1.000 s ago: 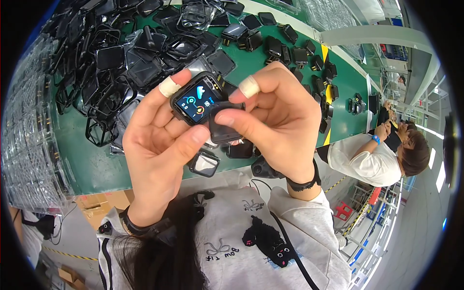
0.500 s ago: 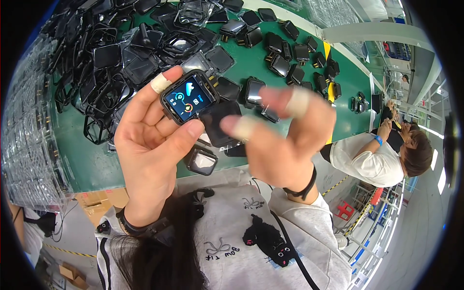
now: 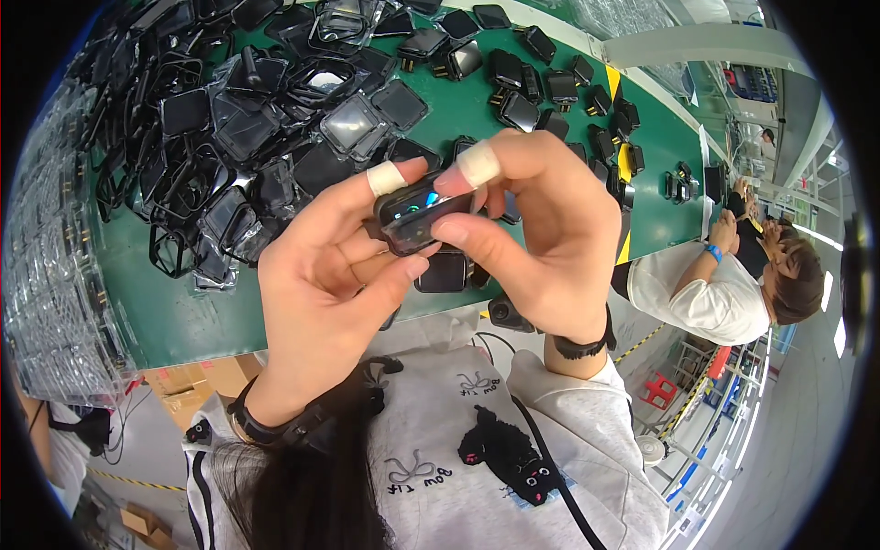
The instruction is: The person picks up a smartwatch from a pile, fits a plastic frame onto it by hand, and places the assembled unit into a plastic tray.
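A black square smartwatch body with a lit screen is held up over the near edge of the table, tilted so that the screen shows at a slant. My left hand grips its left end between fingers and thumb. At its right end, the thumb and index finger of my right hand pinch it, hiding part of the screen. Pale tape wraps a finger on each hand. Beneath them, another dark square watch body lies near the table edge.
Black frames and square covers, many in clear film, form a large heap at left and back. Several watch bodies stand on the green table at right. Clear plastic trays are stacked far left. A co-worker sits right.
My right hand has moved left onto the watch body and now pinches it. The watch body has tipped from facing up to a slant. My left hand has shifted slightly right.
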{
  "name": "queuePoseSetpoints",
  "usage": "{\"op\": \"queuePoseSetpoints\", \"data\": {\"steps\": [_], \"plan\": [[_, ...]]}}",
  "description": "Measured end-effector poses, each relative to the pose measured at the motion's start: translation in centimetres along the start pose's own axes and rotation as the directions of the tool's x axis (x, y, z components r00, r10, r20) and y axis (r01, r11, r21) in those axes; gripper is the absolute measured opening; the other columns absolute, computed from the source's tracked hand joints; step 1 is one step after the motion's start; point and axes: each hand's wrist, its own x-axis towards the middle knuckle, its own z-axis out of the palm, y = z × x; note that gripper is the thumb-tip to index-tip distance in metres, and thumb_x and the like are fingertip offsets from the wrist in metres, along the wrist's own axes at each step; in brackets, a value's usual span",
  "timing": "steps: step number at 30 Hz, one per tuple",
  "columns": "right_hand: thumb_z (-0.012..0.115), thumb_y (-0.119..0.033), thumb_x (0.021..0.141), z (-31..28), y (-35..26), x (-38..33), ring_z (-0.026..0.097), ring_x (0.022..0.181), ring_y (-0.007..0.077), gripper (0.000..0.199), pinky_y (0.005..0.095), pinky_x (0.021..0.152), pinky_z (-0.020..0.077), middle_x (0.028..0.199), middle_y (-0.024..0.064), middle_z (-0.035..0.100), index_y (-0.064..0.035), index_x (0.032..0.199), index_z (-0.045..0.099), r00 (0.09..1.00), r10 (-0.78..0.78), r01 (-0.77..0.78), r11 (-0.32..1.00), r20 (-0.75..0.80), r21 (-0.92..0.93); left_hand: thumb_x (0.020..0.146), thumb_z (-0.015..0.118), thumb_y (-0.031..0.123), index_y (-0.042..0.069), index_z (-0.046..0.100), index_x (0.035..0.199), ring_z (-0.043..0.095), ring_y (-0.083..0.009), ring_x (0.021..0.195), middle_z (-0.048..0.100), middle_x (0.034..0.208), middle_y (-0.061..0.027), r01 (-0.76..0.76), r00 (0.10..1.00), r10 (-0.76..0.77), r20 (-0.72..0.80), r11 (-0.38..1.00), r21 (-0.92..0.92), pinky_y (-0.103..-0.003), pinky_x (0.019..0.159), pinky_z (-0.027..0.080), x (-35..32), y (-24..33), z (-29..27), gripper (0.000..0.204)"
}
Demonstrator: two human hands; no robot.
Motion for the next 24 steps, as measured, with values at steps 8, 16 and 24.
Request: {"op": "queuePoseSetpoints", "data": {"steps": [8, 16, 24], "plan": [[0.073, 0.004, 0.071, 0.4, 1.6, -0.2, 0.051, 0.086, 0.0156, 0.037, 0.0246, 0.069, 0.0416, 0.111, 0.0125, 0.050, -0.0014, 0.104, 0.057, 0.989, -0.145, 0.144, 0.982, 0.004, -0.124, 0.077, 0.054, -0.021, -0.008, 0.043, 0.128, 0.060, -0.0205, 0.105, 0.052, 0.126, -0.0166, 0.011, 0.998, -0.014, -0.063, 0.999, -0.043, -0.026, 0.083, 0.053, -0.3, 0.2, 1.1, 0.053], [0.076, -0.003, 0.071, 1.5, 1.9, -2.4, 0.054, 0.085, 0.0198, 0.038, 0.0298, 0.070, 0.0439, 0.100, 0.0135, 0.056, 0.0018, 0.104, 0.057, 0.993, 0.096, -0.069, 0.951, -0.073, 0.303, 0.075, 0.051, -0.023, -0.009, 0.052, 0.114, 0.064, -0.0217, 0.096, 0.058, 0.115, -0.0171, -0.043, 0.997, 0.042, -0.060, 0.999, -0.014, -0.028, 0.079, 0.056, -0.5, -0.4, 0.4, 0.041], [0.075, 0.002, 0.064, 1.4, 2.0, -2.8, 0.057, 0.074, 0.0264, 0.026, 0.0332, 0.065, 0.0475, 0.080, 0.0107, 0.061, 0.0019, 0.085, 0.060, 0.941, -0.275, 0.273, 0.961, -0.195, -0.037, 0.073, 0.051, -0.024, -0.007, 0.061, 0.093, 0.066, -0.0202, 0.084, 0.061, 0.098, -0.0148, -0.182, 0.979, 0.197, -0.045, 0.956, 0.229, -0.027, 0.070, 0.057, -0.6, -0.5, 1.1, 0.028]]}}
